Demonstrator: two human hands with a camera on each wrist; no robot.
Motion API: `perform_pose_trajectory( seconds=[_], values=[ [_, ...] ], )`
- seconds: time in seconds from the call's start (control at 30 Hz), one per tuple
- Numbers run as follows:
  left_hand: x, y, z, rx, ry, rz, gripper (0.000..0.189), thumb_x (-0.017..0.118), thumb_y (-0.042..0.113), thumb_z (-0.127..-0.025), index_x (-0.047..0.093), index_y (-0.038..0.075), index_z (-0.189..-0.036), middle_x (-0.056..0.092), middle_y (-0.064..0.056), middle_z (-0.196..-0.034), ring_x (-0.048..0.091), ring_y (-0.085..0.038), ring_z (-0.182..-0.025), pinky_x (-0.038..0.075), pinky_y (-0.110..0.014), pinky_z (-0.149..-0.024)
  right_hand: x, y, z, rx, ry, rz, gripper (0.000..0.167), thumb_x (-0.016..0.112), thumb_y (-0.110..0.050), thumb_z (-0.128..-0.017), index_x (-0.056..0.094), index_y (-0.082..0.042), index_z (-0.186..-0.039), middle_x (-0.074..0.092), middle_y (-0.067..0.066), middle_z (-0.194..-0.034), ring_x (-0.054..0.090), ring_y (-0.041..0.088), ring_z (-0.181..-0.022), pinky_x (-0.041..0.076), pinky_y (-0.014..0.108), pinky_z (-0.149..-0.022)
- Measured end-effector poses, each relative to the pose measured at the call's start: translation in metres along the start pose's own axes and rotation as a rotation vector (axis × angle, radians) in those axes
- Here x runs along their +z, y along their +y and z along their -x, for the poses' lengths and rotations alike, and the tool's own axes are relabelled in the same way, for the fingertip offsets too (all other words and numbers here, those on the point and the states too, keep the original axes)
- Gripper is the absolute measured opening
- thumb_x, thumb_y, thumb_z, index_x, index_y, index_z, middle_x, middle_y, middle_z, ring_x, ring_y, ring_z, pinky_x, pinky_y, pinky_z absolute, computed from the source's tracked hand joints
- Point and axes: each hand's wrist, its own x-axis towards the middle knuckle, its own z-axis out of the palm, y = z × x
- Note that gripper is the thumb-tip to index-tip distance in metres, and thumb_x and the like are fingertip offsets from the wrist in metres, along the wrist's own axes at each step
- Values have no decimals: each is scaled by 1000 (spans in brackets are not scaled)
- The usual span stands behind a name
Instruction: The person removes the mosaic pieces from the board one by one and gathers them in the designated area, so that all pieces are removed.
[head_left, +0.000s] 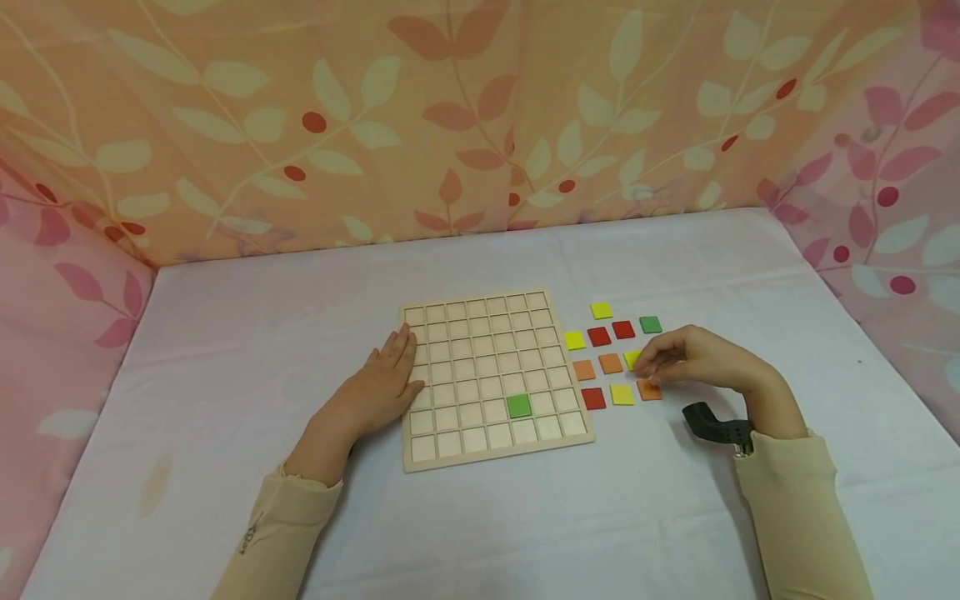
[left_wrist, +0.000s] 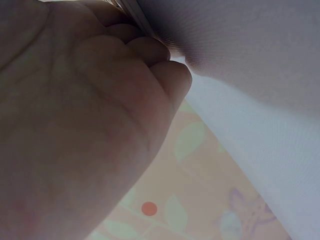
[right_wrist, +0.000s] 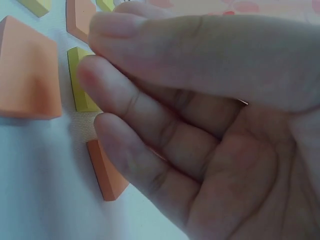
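Observation:
A wooden grid board (head_left: 457,343) lies on the cloth with one green tile (head_left: 519,406) in a cell near its lower right. My left hand (head_left: 378,383) rests along the board's left edge, fingers extended over the rim; the left wrist view shows mostly its palm. Over the right end of the loose tiles hovers my right hand (head_left: 693,357), its fingers bent and thumb close to the index finger. No tile shows between them. Beneath its fingertips are a yellow tile (head_left: 632,359) and an orange tile (head_left: 649,390), both partly covered. The right wrist view shows an orange tile (right_wrist: 30,70) beside the fingers.
Right of the board, flat tiles lie in loose rows, among them a red tile (head_left: 593,398), a yellow tile (head_left: 602,310) and a green tile (head_left: 650,324). A black bracket (head_left: 716,427) sticks out from the right cuff. Patterned curtains (head_left: 465,117) surround the white-covered table (head_left: 262,333).

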Motion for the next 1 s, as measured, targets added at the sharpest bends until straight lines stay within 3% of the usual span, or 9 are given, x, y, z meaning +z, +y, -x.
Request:
perform_pose_trajectory(
  seconds=[0.53, 1.0],
  values=[
    [3, -1, 0, -1, 9, 7, 69, 44, 26, -100, 7, -9, -147, -1, -22, -155, 1, -36, -142, 11, -53, -112, 8, -7, -4, -27, 52, -64, 19, 70, -2, -82, 68, 4, -100, 67, 16, -100, 66, 24, -89, 53, 23, -79],
    [2, -1, 1, 2, 11, 0, 69, 44, 27, -100, 8, -9, -147, -1, -22, -155, 2, -36, -142, 13, -53, -112, 21, -24, -23, -91, 35, -17, 15, 70, -3, -83, 68, 2, -97, 69, 13, -96, 66, 17, -85, 53, 25, -78]
  ],
)
